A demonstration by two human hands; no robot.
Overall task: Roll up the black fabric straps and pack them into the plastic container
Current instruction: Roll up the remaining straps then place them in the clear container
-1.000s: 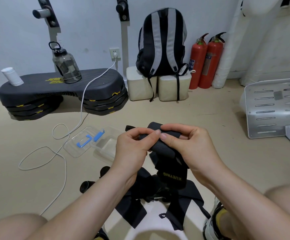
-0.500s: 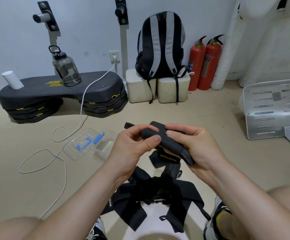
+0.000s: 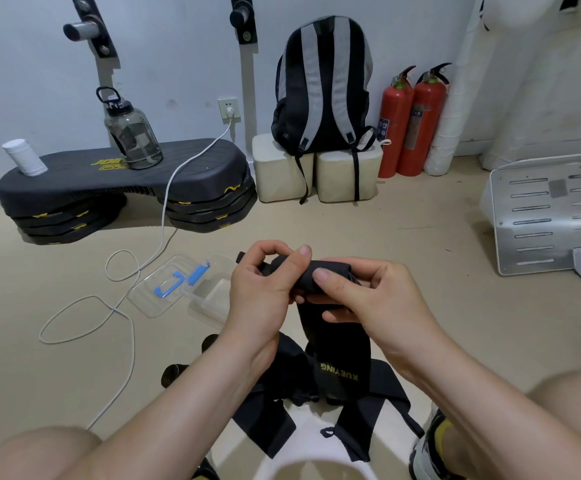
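Both hands meet in front of the chest: the left hand (image 3: 261,296) and right hand (image 3: 375,299) pinch opposite ends of one black strap (image 3: 334,337). Its wound part is clamped between thumbs and fingertips.

Below the hands, the loose straps (image 3: 268,420) lie in a tangled heap on the floor, not yet rolled. The held strap's tail hangs straight down from the hands onto that heap. The plastic container (image 3: 195,296) sits open on the floor just left of the left hand, with its lid (image 3: 159,289) beside it. I cannot make out any strap inside it. Two small rolled bundles (image 3: 174,374) lie lower left of the left forearm.

The roll (image 3: 308,280) was tilted down toward the right hand half a second ago and now lies level, with the left thumb over its top. The yellow label (image 3: 339,372) hangs about as far below the hands as a second ago, so I judge this strap barely further wound and packing some turns off.
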